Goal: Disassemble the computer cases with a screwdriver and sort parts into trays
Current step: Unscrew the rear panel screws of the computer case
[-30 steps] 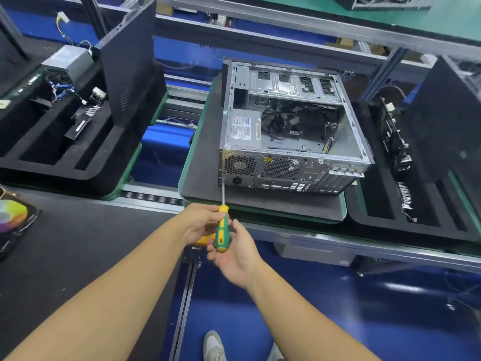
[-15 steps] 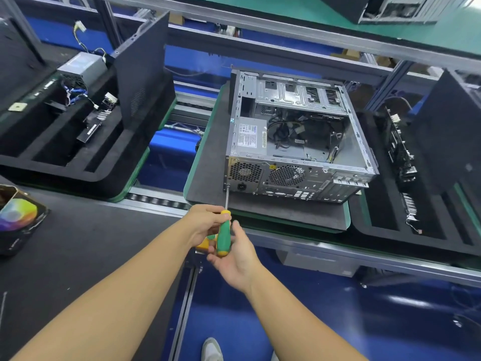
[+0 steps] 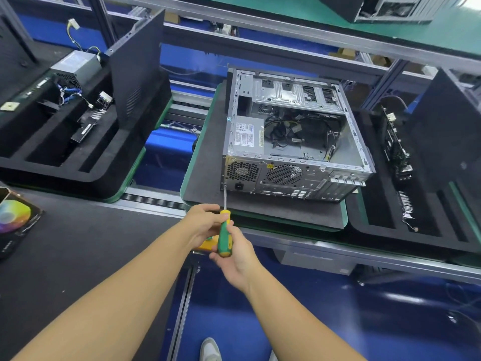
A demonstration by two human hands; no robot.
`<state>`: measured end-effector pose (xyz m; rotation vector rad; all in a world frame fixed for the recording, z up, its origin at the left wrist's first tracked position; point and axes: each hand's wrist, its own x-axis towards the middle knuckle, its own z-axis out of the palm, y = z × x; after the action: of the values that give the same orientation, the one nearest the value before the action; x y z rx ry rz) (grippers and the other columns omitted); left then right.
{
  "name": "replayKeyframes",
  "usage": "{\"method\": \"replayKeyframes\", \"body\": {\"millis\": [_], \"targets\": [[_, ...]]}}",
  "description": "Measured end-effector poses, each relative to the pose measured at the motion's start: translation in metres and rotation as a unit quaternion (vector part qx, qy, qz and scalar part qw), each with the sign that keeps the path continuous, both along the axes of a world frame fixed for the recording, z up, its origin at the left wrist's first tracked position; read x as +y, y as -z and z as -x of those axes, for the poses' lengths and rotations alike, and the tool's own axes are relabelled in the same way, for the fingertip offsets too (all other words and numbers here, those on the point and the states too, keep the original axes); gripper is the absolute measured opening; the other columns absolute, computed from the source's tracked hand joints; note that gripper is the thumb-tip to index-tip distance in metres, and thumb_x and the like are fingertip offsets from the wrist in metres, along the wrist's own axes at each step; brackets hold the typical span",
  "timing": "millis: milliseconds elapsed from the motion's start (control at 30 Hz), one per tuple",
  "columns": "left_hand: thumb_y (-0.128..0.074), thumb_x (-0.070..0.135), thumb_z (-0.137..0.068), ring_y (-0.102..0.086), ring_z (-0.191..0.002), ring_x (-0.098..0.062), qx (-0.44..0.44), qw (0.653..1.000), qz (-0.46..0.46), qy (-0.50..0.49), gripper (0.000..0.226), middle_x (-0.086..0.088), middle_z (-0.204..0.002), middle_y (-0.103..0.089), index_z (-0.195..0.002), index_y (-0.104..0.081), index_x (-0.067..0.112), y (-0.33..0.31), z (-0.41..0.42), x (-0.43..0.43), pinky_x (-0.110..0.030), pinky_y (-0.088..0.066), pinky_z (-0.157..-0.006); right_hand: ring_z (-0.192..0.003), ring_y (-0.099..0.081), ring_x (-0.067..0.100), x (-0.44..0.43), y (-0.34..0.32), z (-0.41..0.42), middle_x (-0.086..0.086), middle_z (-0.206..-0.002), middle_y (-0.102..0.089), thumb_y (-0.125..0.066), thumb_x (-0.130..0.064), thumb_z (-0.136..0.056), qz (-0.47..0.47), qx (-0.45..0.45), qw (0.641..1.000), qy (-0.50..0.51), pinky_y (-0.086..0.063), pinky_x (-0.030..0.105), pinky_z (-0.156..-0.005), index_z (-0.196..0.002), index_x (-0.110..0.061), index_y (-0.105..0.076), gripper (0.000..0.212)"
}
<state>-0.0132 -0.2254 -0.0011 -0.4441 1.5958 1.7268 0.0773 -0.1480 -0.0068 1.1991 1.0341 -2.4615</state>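
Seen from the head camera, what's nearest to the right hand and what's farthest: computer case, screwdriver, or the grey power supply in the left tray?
1. screwdriver: held in the right hand.
2. computer case: just ahead, at the screwdriver's tip.
3. power supply: far left, at the back of the left tray.

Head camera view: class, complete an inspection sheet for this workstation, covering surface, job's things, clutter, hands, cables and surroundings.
Surface: dark mat under the computer case.
Job's things: computer case open on top; screwdriver tip at its rear lower-left corner; left tray holds a power supply; right tray holds circuit boards.
Clutter: box with a colour wheel on the near bench.
Grippers: left hand and right hand both grip the screwdriver handle.
Cables: black bundle inside the case; blue wires by the power supply.
Surroundings: blue floor; second case on the upper shelf.
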Motion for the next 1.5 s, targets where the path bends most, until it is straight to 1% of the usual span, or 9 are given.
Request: {"method": "replayKeyframes", "body": {"millis": [133, 267, 533, 667, 833, 1100, 1233, 1367, 1500], "targets": [[-0.053, 0.002, -0.099, -0.071, -0.101, -0.025, -0.013, 0.999, -0.012, 0.034, 0.032, -0.012, -0.106, -0.075, -0.130, -0.050, 0.010, 0.004, 0.000, -0.001, -0.042, -0.055, -0.085, -0.061, -0.059, 0.023, 0.003, 0.002, -0.005, 0.019, -0.082, -0.062, -0.040, -0.022, -0.105, 0.029, -0.001, 0.999, -0.020, -0.052, 0.032, -0.053, -0.117, 0.005, -0.059, 0.035], [-0.073, 0.028, -0.090, -0.060, -0.088, -0.029, -0.011, 0.993, 0.040, 0.108, 0.032, -0.012, -0.102, -0.066, -0.114, -0.064, 0.008, -0.001, -0.002, 0.003, -0.046, -0.052, -0.081, -0.064, -0.058, 0.018, -0.003, 0.005, -0.004, 0.016, -0.096, -0.063, -0.060, -0.017, -0.101, -0.063, 0.006, 0.998, -0.027, -0.051, 0.028, -0.052, -0.118, -0.002, -0.051, 0.024], [-0.068, 0.004, -0.091, -0.067, -0.087, -0.029, -0.013, 0.999, 0.013, 0.026, 0.037, -0.025, -0.114, -0.070, -0.128, -0.059, 0.000, 0.005, 0.001, 0.000, -0.036, -0.054, -0.070, -0.058, -0.055, 0.017, 0.001, -0.003, 0.000, 0.010, -0.077, -0.061, -0.058, -0.049, -0.098, 0.014, -0.014, 0.999, -0.033, -0.051, 0.029, -0.049, -0.112, -0.006, -0.064, 0.046], [-0.054, 0.010, -0.101, -0.068, -0.103, -0.022, -0.019, 0.998, -0.005, 0.066, 0.026, -0.007, -0.111, -0.075, -0.127, -0.059, 0.007, 0.005, 0.001, -0.001, -0.041, -0.049, -0.082, -0.060, -0.056, 0.019, 0.005, 0.000, -0.001, 0.013, -0.083, -0.060, -0.045, -0.028, -0.105, -0.010, -0.030, 0.999, -0.018, -0.054, 0.032, -0.051, -0.115, 0.000, -0.060, 0.033], [-0.078, 0.019, -0.086, -0.064, -0.080, -0.027, 0.012, 0.994, 0.038, 0.098, 0.036, -0.017, -0.096, -0.068, -0.117, -0.066, 0.004, 0.001, -0.001, 0.003, -0.036, -0.051, -0.058, -0.064, -0.061, 0.015, 0.000, 0.005, -0.001, 0.014, -0.099, -0.064, -0.066, -0.016, -0.097, -0.073, -0.015, 0.997, 0.000, -0.056, 0.031, -0.057, -0.114, -0.008, -0.050, 0.025], [-0.054, 0.000, -0.098, -0.072, -0.097, -0.027, -0.005, 0.998, -0.010, 0.062, 0.032, -0.014, -0.107, -0.075, -0.129, -0.054, 0.005, 0.011, 0.006, -0.006, -0.035, -0.055, -0.074, -0.061, -0.061, 0.024, 0.008, 0.002, 0.000, 0.015, -0.078, -0.064, -0.046, -0.022, -0.102, 0.007, -0.017, 1.000, -0.009, -0.057, 0.036, -0.055, -0.106, 0.000, -0.064, 0.029], [-0.072, 0.027, -0.090, -0.063, -0.095, -0.024, 0.004, 0.994, 0.029, 0.103, 0.035, -0.012, -0.109, -0.070, -0.119, -0.066, 0.008, 0.007, 0.006, 0.000, -0.035, -0.056, -0.064, -0.066, -0.068, 0.021, 0.002, 0.004, 0.000, 0.016, -0.092, -0.068, -0.053, -0.018, -0.103, -0.033, 0.001, 0.999, -0.010, -0.058, 0.035, -0.059, -0.113, -0.001, -0.059, 0.020], [-0.082, 0.011, -0.080, -0.071, -0.095, -0.030, 0.021, 0.999, 0.030, 0.040, 0.041, -0.019, -0.103, -0.072, -0.116, -0.063, 0.008, 0.013, 0.006, 0.003, -0.044, -0.061, -0.081, -0.072, -0.067, 0.019, -0.003, 0.004, 0.000, 0.017, -0.103, -0.065, -0.066, -0.015, -0.097, -0.037, 0.020, 0.999, 0.018, -0.059, 0.033, -0.064, -0.120, -0.003, -0.052, 0.030], [-0.066, -0.001, -0.091, -0.075, -0.083, -0.024, 0.015, 0.999, -0.025, 0.012, 0.032, -0.020, -0.099, -0.075, -0.121, -0.056, 0.005, 0.015, 0.004, 0.002, -0.030, -0.059, -0.066, -0.065, -0.060, 0.022, 0.002, -0.001, 0.002, 0.015, -0.088, -0.062, -0.058, -0.035, -0.101, 0.023, -0.001, 1.000, 0.011, -0.057, 0.036, -0.058, -0.117, -0.002, -0.063, 0.037]]}}
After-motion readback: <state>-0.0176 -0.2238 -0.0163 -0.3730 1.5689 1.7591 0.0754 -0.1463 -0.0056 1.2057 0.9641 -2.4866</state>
